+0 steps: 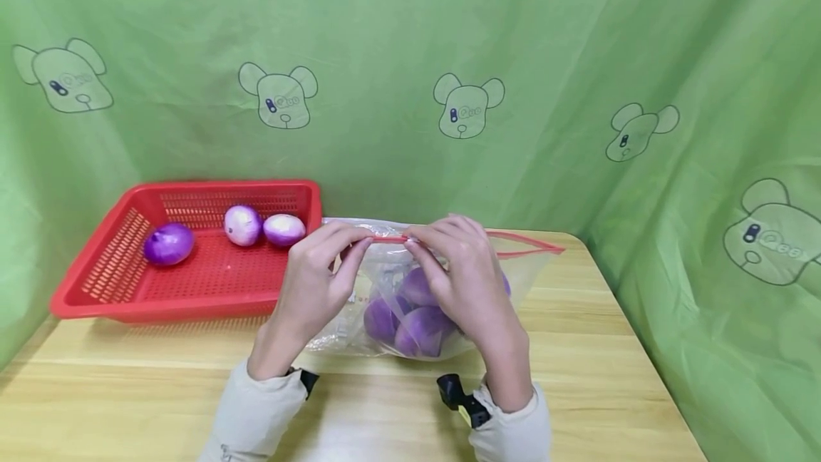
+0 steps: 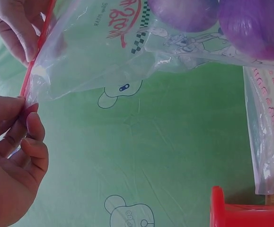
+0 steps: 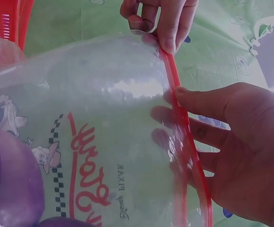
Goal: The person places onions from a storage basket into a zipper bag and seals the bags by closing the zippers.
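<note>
My left hand point(image 1: 314, 284) pinches the red zip strip point(image 1: 388, 239) of a clear zip bag point(image 3: 122, 90) near its left corner. Close beside it, my right hand point(image 1: 465, 273) grips the same strip between thumb and fingers. Several purple onions point(image 1: 423, 331) sit low in the bag, which has cartoon figures and red lettering printed on it. To the right of my right hand, the mouth of the bag gapes, its two red edges apart. In the right wrist view, my right fingers show through the clear film behind the strip.
A red plastic basket point(image 1: 218, 307) stands at the left, holding a purple onion point(image 1: 169, 244) and two paler onions point(image 1: 243, 225). Another clear plastic bag point(image 2: 271, 132) with red print lies between the basket and the onion bag. Green curtains point(image 1: 385, 155) surround the wooden table point(image 1: 577, 376).
</note>
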{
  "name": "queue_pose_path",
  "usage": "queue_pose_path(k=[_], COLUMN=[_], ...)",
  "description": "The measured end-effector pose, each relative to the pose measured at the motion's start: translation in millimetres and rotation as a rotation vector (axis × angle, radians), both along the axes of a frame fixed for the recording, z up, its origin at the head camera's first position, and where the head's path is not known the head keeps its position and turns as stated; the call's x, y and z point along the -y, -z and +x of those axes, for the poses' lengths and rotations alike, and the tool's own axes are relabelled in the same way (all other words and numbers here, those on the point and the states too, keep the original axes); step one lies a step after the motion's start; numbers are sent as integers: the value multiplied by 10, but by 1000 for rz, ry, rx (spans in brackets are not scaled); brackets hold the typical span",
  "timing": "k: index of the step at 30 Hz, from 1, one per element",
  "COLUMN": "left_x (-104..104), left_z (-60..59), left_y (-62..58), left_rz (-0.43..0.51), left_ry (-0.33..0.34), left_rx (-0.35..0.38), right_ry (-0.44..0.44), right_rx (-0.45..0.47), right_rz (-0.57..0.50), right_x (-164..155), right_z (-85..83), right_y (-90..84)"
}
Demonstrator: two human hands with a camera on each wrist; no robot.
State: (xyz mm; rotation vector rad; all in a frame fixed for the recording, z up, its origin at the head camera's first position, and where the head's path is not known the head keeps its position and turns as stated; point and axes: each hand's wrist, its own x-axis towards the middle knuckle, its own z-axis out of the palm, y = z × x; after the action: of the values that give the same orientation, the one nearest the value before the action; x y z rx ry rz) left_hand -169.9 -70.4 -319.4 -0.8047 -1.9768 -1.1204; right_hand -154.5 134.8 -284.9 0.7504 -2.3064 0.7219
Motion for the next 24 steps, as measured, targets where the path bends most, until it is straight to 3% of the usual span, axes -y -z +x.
queue_pose_path(k=[24], left_x=[72], left_z=[-39], left_y=[33], left_rz=[28], left_ry=[-14], left_rx=[2], right_ry=[41], right_rx=[64], right_rz=[-7], right_x=[-78], right_z=[-17], right_y=[4])
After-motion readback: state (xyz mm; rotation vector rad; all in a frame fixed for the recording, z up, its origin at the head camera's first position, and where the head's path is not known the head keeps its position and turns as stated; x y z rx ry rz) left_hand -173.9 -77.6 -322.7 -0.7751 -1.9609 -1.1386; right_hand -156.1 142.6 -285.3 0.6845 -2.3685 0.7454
